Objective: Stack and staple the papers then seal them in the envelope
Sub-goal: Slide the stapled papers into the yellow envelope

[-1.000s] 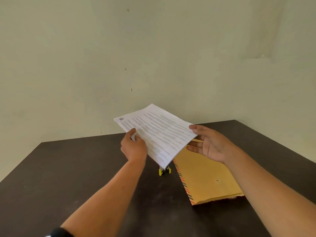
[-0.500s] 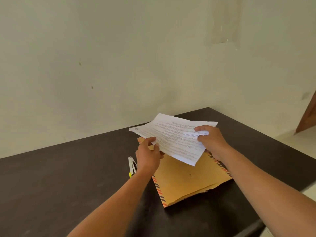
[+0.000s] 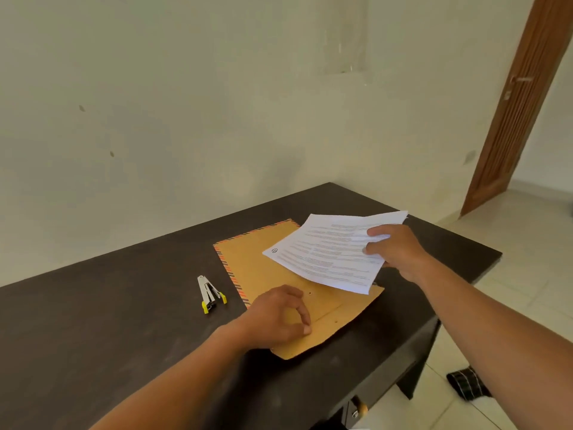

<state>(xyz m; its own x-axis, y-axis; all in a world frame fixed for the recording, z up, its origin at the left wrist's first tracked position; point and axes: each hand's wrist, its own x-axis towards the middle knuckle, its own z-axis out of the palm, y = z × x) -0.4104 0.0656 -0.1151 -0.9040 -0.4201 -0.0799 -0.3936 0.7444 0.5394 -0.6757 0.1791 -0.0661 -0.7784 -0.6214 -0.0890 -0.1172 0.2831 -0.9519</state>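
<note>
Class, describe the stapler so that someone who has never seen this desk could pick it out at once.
Start at the dark table and find the brown envelope lying flat on it. Just left of the envelope, apart from it, lies the stapler. It is the only small metal thing there, silver with yellow ends.

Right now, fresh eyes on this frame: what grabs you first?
The white printed papers, pinched in the right hand and held above the far half of the brown envelope, stand out most against the dark table. Next, the left hand rests on the envelope's near end, fingers curled. Left of the envelope lies a small stapler with yellow ends, untouched.
</note>
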